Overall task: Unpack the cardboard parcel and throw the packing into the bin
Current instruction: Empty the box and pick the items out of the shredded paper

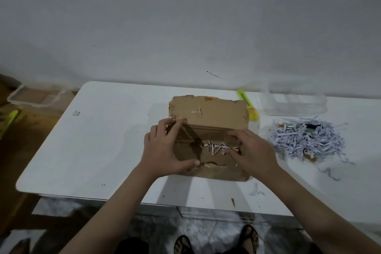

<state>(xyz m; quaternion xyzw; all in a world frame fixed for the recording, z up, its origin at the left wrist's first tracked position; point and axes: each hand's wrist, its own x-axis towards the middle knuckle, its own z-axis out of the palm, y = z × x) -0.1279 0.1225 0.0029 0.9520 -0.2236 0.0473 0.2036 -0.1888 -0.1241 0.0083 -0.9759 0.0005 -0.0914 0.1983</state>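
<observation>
Mid-table: cardboard parcel (pixel 208 130) open, far flap up, few paper shreds (pixel 216 147) inside. Left hand (pixel 165 150) grips the left side flap, thumb on the near edge. Right hand (pixel 252 151) reaches into the right end, fingers curled; grasp unclear. Shredded paper pile (pixel 307 140) lies right, yellow cutter (pixel 247 104) behind, clear container (pixel 294 102) beyond.

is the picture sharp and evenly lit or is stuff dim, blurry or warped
Head view: dim, soft throughout; the table edge bows from wide-angle distortion; the left hand shades the cardboard box interior; the shredded paper stays readable; the clear container nearly vanishes against the wall.
</observation>
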